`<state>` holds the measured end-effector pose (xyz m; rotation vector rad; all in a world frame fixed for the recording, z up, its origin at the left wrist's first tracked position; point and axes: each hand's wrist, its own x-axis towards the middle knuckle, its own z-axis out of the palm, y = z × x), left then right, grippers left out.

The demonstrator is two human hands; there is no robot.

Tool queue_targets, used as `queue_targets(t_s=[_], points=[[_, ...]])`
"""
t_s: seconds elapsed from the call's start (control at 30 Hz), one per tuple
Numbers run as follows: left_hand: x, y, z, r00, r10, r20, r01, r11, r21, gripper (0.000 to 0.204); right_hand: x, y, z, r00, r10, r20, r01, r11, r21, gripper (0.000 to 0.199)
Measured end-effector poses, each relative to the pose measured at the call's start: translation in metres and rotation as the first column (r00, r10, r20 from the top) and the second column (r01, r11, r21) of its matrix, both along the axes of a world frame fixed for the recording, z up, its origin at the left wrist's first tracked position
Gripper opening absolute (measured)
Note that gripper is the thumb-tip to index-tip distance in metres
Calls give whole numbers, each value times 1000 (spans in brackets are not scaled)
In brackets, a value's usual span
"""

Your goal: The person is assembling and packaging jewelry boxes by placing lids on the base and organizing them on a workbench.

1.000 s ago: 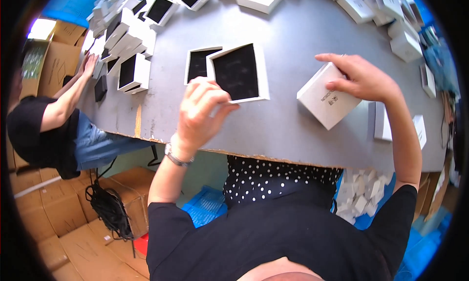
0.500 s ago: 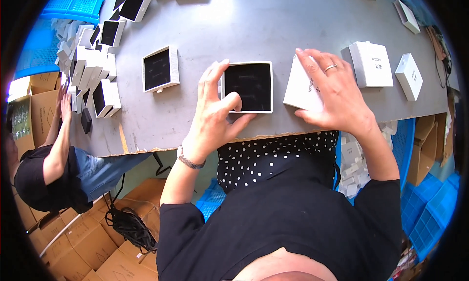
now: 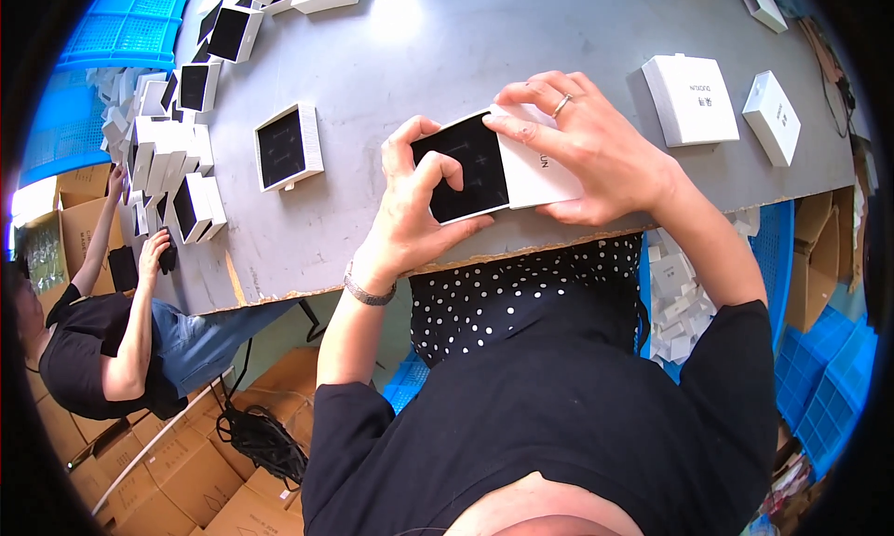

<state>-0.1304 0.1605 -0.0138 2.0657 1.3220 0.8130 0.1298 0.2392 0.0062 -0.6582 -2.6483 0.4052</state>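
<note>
The grey metal table (image 3: 484, 42) lies bare ahead; its front edge runs just under the hands. There the square white box tray with black insert (image 3: 463, 168) lies flat — left hand (image 3: 414, 205) gripping it, right hand (image 3: 587, 149) pressing the white cardboard lid (image 3: 540, 168) alongside, long axis left-right.

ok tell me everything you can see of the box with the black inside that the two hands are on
The box is a shallow white square tray, apparently cardboard, with a matte black insert marked by faint slits. It lies flat near the front edge of the grey table. A white lid covers its right part, partly on. The left hand grips its left side, fingers curled onto the black insert. The right hand, wearing a ring, presses on the lid.
</note>
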Motion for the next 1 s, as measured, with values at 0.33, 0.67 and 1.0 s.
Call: queue_targets(t_s=[0.33,0.67,1.0], points=[[-6,4,0,997,-8,76,9,1000,-15,76,-15,10,0,989,144,-33,-143,989,27,83],[9,19,-17,884,165,438,-167,985,-34,120,-30,11,-19,987,22,-159,-24,1000,-11,82],[17,39,-14,782,250,571,-256,964,-71,82,-30,0,-8,983,26,-182,-36,998,-56,95]])
